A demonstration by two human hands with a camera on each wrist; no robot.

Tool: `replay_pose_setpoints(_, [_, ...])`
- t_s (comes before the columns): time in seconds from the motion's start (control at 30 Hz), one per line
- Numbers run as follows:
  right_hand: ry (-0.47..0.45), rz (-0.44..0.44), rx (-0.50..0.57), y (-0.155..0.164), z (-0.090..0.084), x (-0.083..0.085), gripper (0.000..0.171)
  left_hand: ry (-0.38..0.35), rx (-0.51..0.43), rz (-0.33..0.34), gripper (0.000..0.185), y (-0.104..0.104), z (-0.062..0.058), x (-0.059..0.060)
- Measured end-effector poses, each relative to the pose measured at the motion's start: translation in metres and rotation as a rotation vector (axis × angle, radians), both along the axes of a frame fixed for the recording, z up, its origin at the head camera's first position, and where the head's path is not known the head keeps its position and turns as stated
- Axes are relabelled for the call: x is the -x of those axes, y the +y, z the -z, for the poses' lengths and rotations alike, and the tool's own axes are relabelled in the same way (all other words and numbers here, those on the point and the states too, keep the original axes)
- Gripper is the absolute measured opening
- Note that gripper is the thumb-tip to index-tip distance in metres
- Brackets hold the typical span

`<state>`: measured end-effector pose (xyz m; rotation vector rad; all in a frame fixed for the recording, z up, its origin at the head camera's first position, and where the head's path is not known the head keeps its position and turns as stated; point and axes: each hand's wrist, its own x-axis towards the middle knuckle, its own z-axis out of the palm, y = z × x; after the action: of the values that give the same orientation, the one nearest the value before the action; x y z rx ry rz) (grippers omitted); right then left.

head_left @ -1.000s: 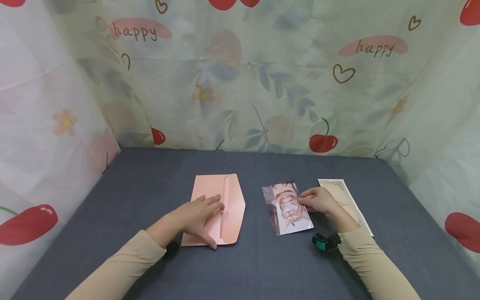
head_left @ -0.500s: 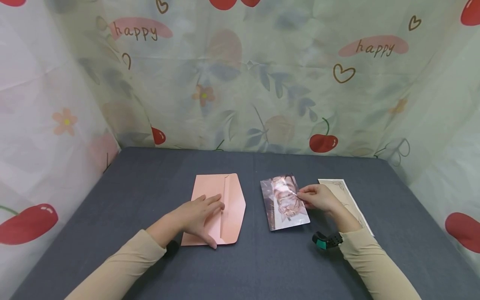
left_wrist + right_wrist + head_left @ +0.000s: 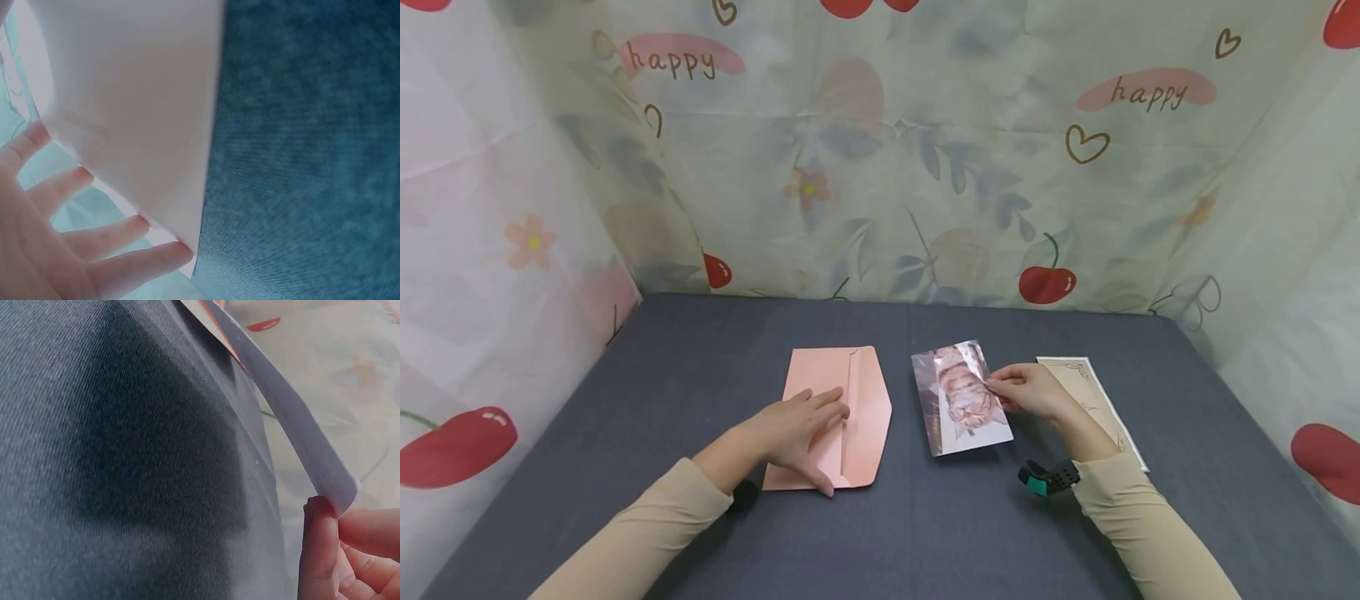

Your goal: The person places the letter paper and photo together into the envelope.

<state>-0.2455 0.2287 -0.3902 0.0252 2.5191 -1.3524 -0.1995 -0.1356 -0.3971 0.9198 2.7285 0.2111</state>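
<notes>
- While its fingers lie flat and relaxed, the left hand point(image 3: 796, 430) rests on the pink paper envelope point(image 3: 838, 417) lying on the dark grey cloth table point(image 3: 700, 375).
- Right hand point(image 3: 1032, 392) pinches the glossy rectangular cat photograph point(image 3: 961, 398), lifted off the table beside a cream illustrated card point(image 3: 1093, 396).

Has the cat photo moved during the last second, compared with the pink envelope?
Yes. The cat photo, pinched by the right hand, has lifted and shifted slightly left, toward the pink envelope, which stayed put under the left hand.
</notes>
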Motion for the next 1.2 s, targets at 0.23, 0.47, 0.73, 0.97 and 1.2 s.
replay_pose_setpoints(0.23, [0.019, -0.012, 0.009, -0.008, -0.002, 0.001, 0.033, 0.006, 0.001, 0.009, 0.1, 0.002, -0.002, 0.001])
replay_pose_setpoints(0.47, [0.023, -0.031, 0.037, -0.015, -0.004, 0.0, 0.033, 0.009, 0.004, 0.01, 0.101, 0.002, -0.002, 0.001])
replay_pose_setpoints(0.73, [0.023, -0.052, 0.062, -0.023, -0.004, 0.0, 0.031, 0.004, 0.01, 0.003, 0.101, 0.003, 0.0, 0.003])
replay_pose_setpoints(0.97, [0.028, -0.066, 0.068, -0.03, -0.004, 0.0, 0.03, 0.003, 0.003, 0.001, 0.101, 0.003, -0.001, 0.003])
replay_pose_setpoints(1.2, [0.028, -0.076, 0.105, -0.038, 0.001, 0.001, 0.029, 0.006, 0.009, 0.0, 0.102, 0.004, -0.002, 0.002])
